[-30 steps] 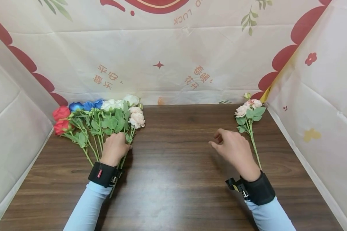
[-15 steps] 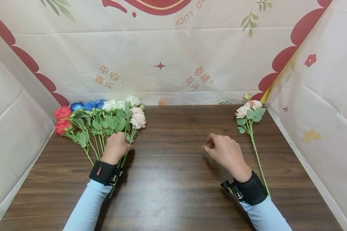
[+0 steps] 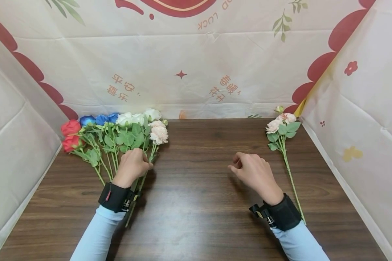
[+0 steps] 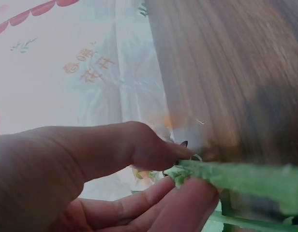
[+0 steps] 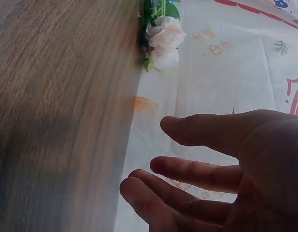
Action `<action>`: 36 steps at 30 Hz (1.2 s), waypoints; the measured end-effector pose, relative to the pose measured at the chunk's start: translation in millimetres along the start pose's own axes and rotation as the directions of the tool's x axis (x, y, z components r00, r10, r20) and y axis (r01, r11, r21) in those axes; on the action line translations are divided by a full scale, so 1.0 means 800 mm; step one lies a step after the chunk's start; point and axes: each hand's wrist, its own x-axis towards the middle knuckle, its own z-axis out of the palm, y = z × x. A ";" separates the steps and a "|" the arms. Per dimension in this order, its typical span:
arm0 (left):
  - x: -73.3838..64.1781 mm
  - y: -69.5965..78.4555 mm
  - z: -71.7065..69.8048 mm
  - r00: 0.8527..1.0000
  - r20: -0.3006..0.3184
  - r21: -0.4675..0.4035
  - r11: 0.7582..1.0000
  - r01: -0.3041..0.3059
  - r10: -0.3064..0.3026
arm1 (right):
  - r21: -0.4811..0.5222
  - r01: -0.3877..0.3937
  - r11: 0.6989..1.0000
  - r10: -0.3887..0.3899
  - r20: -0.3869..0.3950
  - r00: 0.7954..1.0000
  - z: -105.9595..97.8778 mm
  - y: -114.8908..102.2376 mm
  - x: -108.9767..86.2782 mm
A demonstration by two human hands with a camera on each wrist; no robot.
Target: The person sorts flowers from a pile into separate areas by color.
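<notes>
My left hand (image 3: 132, 167) pinches the pale pink flower spray (image 3: 159, 133), right of the blue roses (image 3: 99, 119).
Spray shifted slightly farther right of the roses since the previous frame; blooms point away from me, long axis slanting, stem end nearer and leftward. My right hand (image 3: 254, 173), well right of the roses: fingers relaxed, parted from thumb.

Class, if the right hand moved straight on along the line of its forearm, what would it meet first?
Probably the back cloth. In the head view, the right hand seems to have a free way across the table, though depth is hard to judge.
</notes>
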 end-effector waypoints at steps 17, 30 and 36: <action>-0.014 0.027 -0.019 0.998 0.063 -0.058 0.998 -0.018 0.022 | -0.004 0.011 1.000 -0.011 0.010 1.000 0.004 -0.002 0.001; -0.020 0.039 -0.032 0.999 -0.009 -0.080 0.996 -0.035 0.034 | 0.003 0.007 1.000 -0.007 0.026 1.000 0.007 -0.004 0.002; -0.017 0.037 -0.025 0.999 0.032 -0.116 0.993 -0.021 0.025 | 0.019 0.011 1.000 -0.012 0.032 0.999 0.012 -0.007 0.002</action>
